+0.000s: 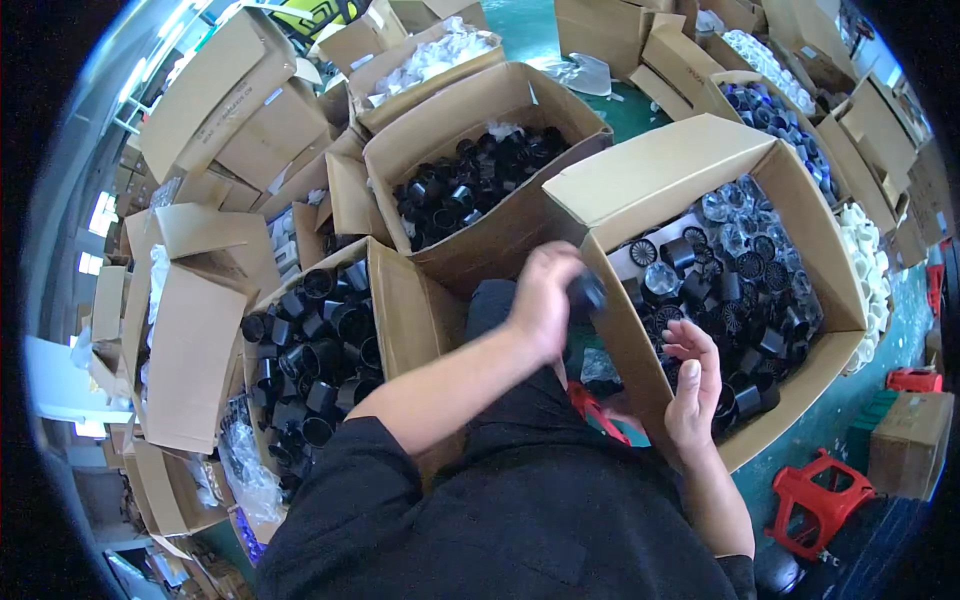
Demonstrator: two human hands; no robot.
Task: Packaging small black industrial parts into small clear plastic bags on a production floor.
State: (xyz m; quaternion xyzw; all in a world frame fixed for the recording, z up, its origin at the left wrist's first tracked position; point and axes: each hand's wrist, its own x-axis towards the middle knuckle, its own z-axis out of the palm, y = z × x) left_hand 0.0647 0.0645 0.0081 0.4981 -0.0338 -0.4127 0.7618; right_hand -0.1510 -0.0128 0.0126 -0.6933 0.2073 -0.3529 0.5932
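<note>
My left hand (546, 300) is over the near left edge of the right cardboard box (640, 372). It is closed on a small dark part (587, 293), smeared by motion, so its exact kind does not show. Over that box's near side hovers my right hand (692, 385), fingers apart and nothing in it. The box holds black round slotted caps (750, 265), black cups and clear plastic pieces (735, 215). To my left, a second cardboard box (400, 300) is filled with black plastic cups (318, 360).
A third box (480, 238) of black cups stands ahead. Behind it is a box (440, 75) of translucent plastic. White parts (862, 285) and a box of bluish-dark parts (785, 125) lie at the right, above a red plastic stool (818, 503). Stacked cartons (225, 105) crowd the far left.
</note>
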